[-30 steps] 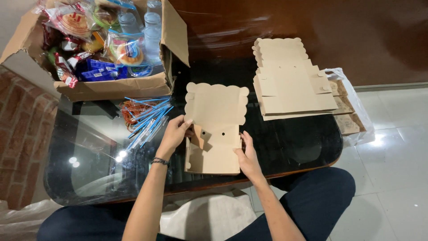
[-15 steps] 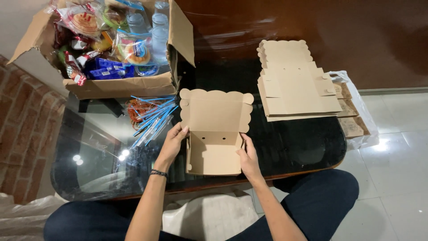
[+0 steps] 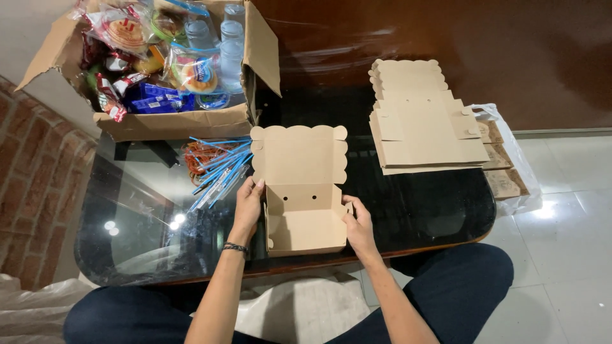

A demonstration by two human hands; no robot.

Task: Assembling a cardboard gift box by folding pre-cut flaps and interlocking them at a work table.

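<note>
From the head view, a brown cardboard box (image 3: pixel 305 191) lies half-folded near the six o'clock edge of the dark glass worktop (image 3: pixel 421 204), its scalloped lid laid open flat toward twelve o'clock and its tray walls standing up. The left hand (image 3: pixel 247 204) presses against the box's nine o'clock wall, fingers (image 3: pixel 255 186) stretched along the upper corner, loosely curled rather than closed around it. The right hand (image 3: pixel 358 224) holds the three o'clock wall, its fingers (image 3: pixel 347 207) bent over the rim and pinching the side flap.

At two o'clock from the box, well apart from it, sits a stack of flat unfolded boxes (image 3: pixel 424 124), overlapping a clear plastic bag (image 3: pixel 507 165) with printed brown sheets at the worktop's three o'clock end. At ten o'clock, just beside the lid, lies a bundle of blue-wrapped straws (image 3: pixel 220 169) on orange rubber bands. Behind that stands a large open carton (image 3: pixel 172 121) packed with snacks and water bottles.
</note>
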